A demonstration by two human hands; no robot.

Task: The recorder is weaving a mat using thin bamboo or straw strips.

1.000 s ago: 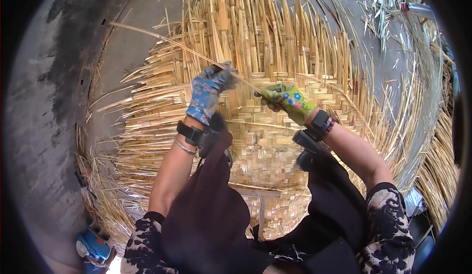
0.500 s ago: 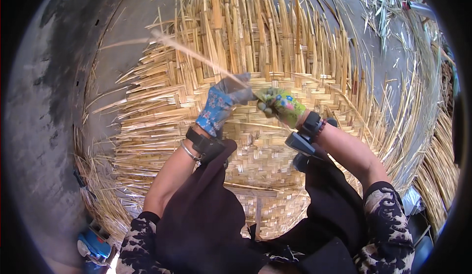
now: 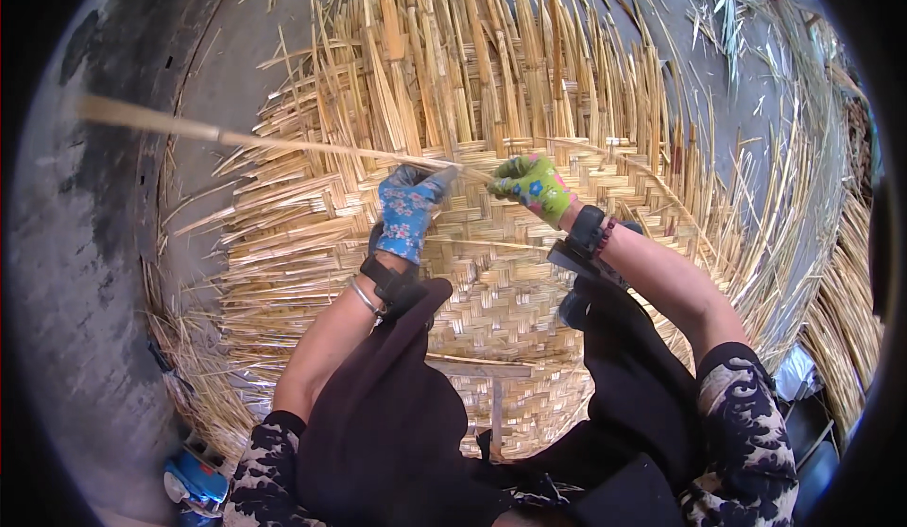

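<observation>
A long, split reed strip (image 3: 312,146) stretches above the woven mat, its far left end smeared by motion. My left hand (image 3: 408,210), in a blue flowered glove with grey fingers, is closed around this strip near its right part. A short way to the right, my right hand (image 3: 534,187), in a green flowered glove, pinches the strip's right end; its fingertips are partly hidden. Below both hands lies the reed mat (image 3: 501,300), plaited in a tight pattern, with loose unwoven strips (image 3: 472,64) fanning out at its far and left sides.
A grey wall (image 3: 85,272) runs along the left. Bundles of reeds (image 3: 841,310) lie at the right, and pale shavings (image 3: 732,17) are scattered at the far right. A wooden bar (image 3: 482,369) lies on the mat near my knees. A blue object (image 3: 198,478) stands at lower left.
The strip's free end has swung out to the left and lies at a flatter angle. My hands have moved slightly apart, the left one shifting left and a little nearer to me.
</observation>
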